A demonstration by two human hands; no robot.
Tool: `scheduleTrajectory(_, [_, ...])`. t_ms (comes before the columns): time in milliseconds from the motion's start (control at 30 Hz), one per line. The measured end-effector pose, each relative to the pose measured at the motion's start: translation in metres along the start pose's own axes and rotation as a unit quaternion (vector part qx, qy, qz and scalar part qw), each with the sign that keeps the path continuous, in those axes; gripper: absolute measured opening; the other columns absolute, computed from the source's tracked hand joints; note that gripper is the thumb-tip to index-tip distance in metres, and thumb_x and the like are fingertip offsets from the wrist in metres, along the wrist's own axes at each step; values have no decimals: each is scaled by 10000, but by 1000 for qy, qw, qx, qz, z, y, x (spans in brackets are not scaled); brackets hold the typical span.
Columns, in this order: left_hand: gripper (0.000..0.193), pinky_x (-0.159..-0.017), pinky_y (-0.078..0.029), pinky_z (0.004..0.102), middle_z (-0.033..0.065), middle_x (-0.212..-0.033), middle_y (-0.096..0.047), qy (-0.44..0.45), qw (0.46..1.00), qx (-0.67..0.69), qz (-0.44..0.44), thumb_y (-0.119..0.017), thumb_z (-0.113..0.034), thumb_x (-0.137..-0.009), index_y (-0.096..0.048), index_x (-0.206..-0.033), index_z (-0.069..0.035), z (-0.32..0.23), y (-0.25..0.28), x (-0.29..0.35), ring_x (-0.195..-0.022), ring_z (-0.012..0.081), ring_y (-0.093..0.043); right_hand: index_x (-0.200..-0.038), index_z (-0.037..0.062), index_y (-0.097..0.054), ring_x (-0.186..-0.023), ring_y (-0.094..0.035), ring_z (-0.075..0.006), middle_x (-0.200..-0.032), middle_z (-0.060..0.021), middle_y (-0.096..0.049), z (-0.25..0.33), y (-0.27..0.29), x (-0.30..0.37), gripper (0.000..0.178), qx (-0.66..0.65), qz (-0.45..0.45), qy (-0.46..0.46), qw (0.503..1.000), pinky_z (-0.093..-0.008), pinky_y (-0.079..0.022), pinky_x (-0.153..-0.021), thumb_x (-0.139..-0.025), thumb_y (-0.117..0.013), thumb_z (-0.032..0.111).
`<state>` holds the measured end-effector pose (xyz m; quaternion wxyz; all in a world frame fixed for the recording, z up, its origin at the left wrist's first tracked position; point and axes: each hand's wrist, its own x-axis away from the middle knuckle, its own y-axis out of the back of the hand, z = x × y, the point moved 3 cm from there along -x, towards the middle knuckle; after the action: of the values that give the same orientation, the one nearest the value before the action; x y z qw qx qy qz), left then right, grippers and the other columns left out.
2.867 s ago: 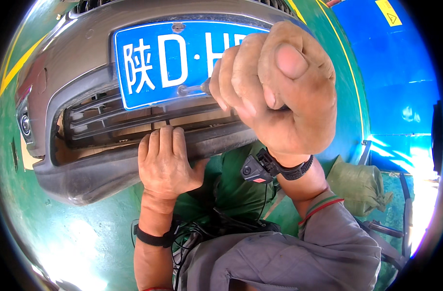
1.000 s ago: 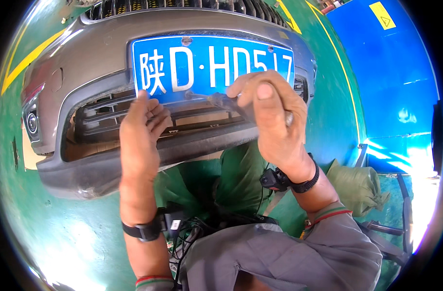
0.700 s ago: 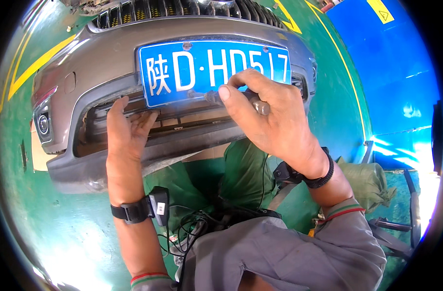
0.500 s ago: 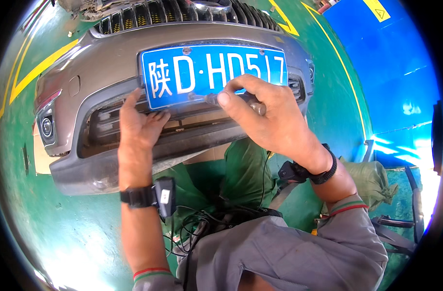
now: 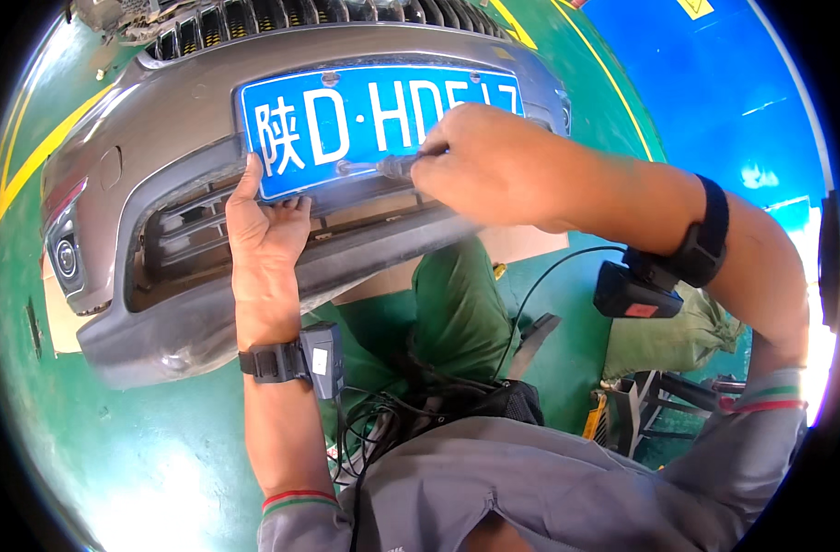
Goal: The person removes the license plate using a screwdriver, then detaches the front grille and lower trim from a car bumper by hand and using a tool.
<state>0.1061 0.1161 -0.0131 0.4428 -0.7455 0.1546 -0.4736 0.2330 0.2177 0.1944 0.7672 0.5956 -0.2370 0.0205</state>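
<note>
- Clasping the screwdriver (image 5: 397, 166), the right hand (image 5: 489, 170) comes in from the right, its thumb and fingers clamped together on the handle.
- The screwdriver lies nearly level, its shaft pointing left across the lower part of the plate (image 5: 369, 129), with the tip at a small round spot near the bottom edge. Blur hides whether the tip is seated there.
- The left hand (image 5: 268, 225) is palm up, thumb and fingers apart, at the plate's lower left corner: thumb raised beside the left edge, bent fingertips just under the bottom edge. How firmly it touches, I cannot tell.
- The plate, blue with white characters, sits on the front of the bumper (image 5: 185, 115), tilted slightly; the right hand covers part of its lower right.
- The bumper is grey-brown, with a slatted grille (image 5: 314, 13) above, a dark vent (image 5: 181, 235) below the plate and a round lamp (image 5: 66, 255) at its left end.
- Each forearm bears a strapped dark box, the left box (image 5: 323, 359) near the wrist, the right box (image 5: 636, 291) hanging below the arm.
- Cardboard (image 5: 526, 243) shows beneath the bumper, on a green floor (image 5: 153, 442).
- At right are a blue panel (image 5: 705, 101) and a green sack (image 5: 664, 340).
</note>
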Motion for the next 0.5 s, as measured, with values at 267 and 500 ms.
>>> scheduleTrajectory(267, [659, -1249, -28, 431, 117, -1484, -506, -28, 999, -22, 30, -768, -323, -911, -503, -1408, 19, 4, 3, -5, -1479, 232, -279, -773, -65, -693, -652, -647, -406, -751, -284, -640, 5, -2, -10, 322, 106, 3, 30, 994, -478, -532, -620, -916, -541, 179])
scheduleTrajectory(500, [650, -1247, -29, 429, 123, -1466, -525, -30, 999, -18, 17, -770, -308, -911, -514, -1409, 23, 7, 7, -9, -1478, 231, -278, -757, -65, -682, -655, -639, -436, -730, -291, -629, 11, -5, -12, 318, 150, 20, 48, 987, -497, -526, -640, -900, -550, 186])
